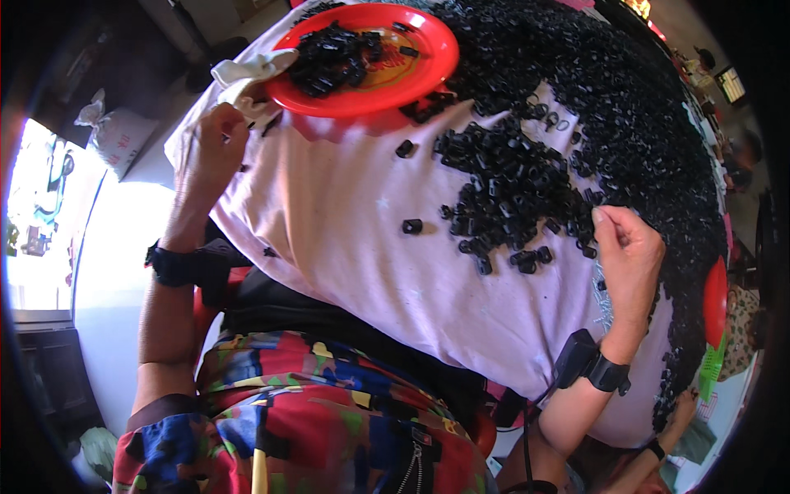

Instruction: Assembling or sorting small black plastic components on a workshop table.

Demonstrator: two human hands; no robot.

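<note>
Pinched nearly closed, right hand sits at the right edge of the black pieces heaped on pink cloth, left hand curls loosely near red plate, and we can't tell if either holds anything.

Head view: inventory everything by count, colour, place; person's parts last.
Round glossy plate: one, red, upper left.
Thin wrinkled cloth: one, pale pink, centre.
Small hollow pieces: uncountable, black, on plate and cloth.
Crumpled fabric item: one, white, plate's left rim.
Tied sack: one, white, far left.
Curved smooth object: one, red, right edge.
Thin object: one, green, below that.
Other person's hand: one, bare, lower right.
Blurred people: unclear count and colours, right edge.
Patterned fabric garment: one, multicoloured, bottom left.
Wrist straps: two, black, person's wrists.
Left hand: one, bare, lower left of plate.
Right hand: one, bare, middle pile's right edge.
</note>
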